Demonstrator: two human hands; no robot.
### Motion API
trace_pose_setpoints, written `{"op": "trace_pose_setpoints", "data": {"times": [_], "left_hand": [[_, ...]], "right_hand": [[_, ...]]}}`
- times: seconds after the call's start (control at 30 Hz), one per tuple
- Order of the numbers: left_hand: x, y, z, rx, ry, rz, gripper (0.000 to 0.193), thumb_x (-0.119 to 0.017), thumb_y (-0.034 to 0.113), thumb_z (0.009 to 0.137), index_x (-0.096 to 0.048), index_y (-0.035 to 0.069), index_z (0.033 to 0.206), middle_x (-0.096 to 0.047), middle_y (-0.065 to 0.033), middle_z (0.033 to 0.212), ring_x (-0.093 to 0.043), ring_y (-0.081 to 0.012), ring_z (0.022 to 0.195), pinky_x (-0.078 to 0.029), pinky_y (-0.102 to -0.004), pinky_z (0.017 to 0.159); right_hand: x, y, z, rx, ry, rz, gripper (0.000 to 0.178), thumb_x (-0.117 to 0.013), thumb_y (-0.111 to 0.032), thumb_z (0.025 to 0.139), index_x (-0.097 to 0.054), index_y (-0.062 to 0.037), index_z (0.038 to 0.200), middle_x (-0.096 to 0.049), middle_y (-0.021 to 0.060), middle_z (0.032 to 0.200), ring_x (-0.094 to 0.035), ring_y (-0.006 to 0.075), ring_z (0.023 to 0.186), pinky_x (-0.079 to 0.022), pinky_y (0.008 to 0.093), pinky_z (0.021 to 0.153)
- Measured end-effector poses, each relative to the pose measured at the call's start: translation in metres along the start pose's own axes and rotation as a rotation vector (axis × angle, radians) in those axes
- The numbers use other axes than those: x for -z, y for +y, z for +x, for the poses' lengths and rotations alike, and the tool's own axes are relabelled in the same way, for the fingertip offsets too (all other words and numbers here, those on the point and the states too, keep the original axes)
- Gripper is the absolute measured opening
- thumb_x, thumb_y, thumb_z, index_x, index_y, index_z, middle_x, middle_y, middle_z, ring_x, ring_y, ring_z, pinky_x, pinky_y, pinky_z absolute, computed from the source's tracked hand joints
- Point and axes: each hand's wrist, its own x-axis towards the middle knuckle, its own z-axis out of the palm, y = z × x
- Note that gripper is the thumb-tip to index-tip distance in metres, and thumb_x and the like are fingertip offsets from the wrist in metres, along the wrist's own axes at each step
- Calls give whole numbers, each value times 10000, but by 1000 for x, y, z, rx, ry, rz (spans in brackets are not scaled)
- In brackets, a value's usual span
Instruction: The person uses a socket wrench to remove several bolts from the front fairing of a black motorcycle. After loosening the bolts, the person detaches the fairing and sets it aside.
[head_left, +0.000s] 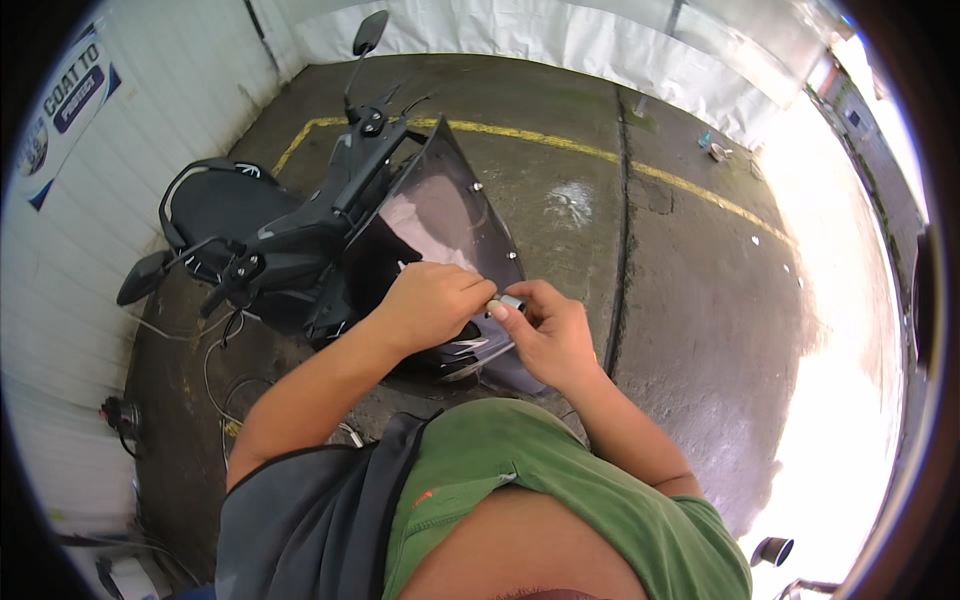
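Note:
In front of me stands a black scooter (300,225) with a large tinted windscreen (440,215) fixed by small bolts along its edge. Both hands meet over the windscreen's near right edge. My right hand (557,335) pinches a small silver cylinder (513,302) between thumb and fingers. Close against it, the fingers of my left hand (430,305) are pressed together at the cylinder's left end. Whatever the left fingertips grip is too small and hidden to name.
Mirrors (370,33) stick out from the handlebar. A pale cable (208,375) winds over the floor at the left, near a dark round device (120,412). White sheeting (560,55) hangs at the back. A dark metal cup-like object (772,550) is at the lower right.

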Motion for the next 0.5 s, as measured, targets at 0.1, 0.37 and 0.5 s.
{"op": "trace_pose_setpoints", "data": {"times": [0.1,0.37,0.5], "left_hand": [[-9,8,-2,-1,236,-13,189,-703,85,751,-673,59,936,-688,-67,862,-677,-257,813,-553,-372,740],[7,-7,0,-107,-26,-42,199,-662,88,805,-646,59,1001,-673,-77,864,-639,-311,927,-505,-424,880],[3,-10,-4,-30,-110,-39,179,-684,118,784,-649,64,951,-672,-76,844,-645,-303,837,-511,-403,739]], "right_hand": [[0,2,6,159,37,-130,276,-699,-283,888,-635,-33,986,-594,95,578,-604,314,542,-489,401,530],[8,4,7,839,-72,-439,257,-721,-92,773,-652,-70,1020,-557,82,915,-578,272,816,-509,369,703],[11,-5,0,490,-100,-204,280,-717,-149,826,-631,-58,1077,-600,107,880,-607,289,751,-510,373,669]]}}
